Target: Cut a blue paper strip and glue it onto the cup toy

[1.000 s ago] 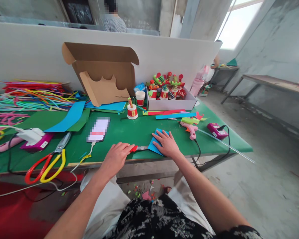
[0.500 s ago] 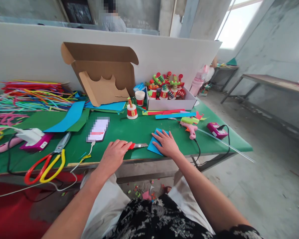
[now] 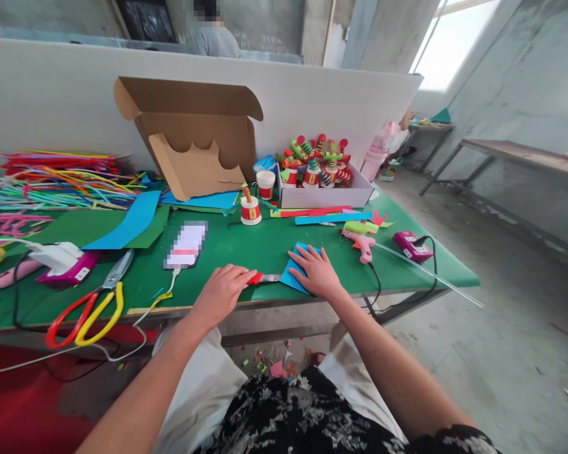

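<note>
My left hand (image 3: 223, 291) is closed around the red handle of a knife (image 3: 268, 278), its blade lying low over the table and pointing right. The blade's tip meets the left edge of a blue piece of paper (image 3: 291, 277), which looks folded; whether the tip goes between the layers I cannot tell. My right hand (image 3: 318, 272) lies flat on that paper with the fingers spread, pressing it to the green table (image 3: 236, 246) near the front edge. Behind the hands stands a decorated paper cup figure (image 3: 250, 211) with spring-like arms.
Large red-and-yellow-handled scissors (image 3: 97, 299) and a phone (image 3: 186, 244) on a cable lie to the left. A pink glue gun (image 3: 361, 244) sits at the right. A white box (image 3: 326, 199) of cup figures and an open cardboard box (image 3: 199, 132) stand behind. A person (image 3: 215, 38) is beyond the partition.
My left hand has moved slightly right with the knife, bringing the blade's tip to the paper's edge. My right hand stays flat on the paper.
</note>
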### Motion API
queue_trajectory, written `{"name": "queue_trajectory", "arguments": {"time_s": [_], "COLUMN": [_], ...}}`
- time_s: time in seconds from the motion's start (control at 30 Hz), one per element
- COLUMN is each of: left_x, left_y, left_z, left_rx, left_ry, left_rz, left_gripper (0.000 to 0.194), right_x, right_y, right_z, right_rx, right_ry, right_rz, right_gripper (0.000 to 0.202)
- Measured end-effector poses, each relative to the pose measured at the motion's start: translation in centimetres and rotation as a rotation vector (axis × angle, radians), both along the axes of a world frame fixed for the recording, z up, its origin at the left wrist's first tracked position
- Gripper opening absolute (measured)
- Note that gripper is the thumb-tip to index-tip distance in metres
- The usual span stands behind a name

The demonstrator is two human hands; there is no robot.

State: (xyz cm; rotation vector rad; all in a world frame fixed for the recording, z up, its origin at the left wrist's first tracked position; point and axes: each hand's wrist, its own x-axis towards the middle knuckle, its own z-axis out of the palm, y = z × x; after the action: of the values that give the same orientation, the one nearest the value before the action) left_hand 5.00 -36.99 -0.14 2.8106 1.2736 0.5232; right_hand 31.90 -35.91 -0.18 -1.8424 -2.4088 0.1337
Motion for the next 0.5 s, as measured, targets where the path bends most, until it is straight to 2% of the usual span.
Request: {"name": "queue_trajectory", "arguments": {"time_s": [0.13,0.5], "left_x": [-0.3,-0.4], "left_y": [0.9,1.1], "left_z": [-0.3,-0.3], "left_rx": [-0.027,-0.039], "left_ry": [-0.013,-0.037], "left_rz": [-0.083,-0.141], "left_gripper": [0.038,0.038], "right_x": [0.0,-0.1], "right_y": [0.1,0.3], "right_z": [0.0,-0.1], "right_rx": [-0.011,-0.022], "right_ry": [-0.004,-0.007], "right_rz": [0.004,-0.005], "right_gripper": [0.057,0.059]}}
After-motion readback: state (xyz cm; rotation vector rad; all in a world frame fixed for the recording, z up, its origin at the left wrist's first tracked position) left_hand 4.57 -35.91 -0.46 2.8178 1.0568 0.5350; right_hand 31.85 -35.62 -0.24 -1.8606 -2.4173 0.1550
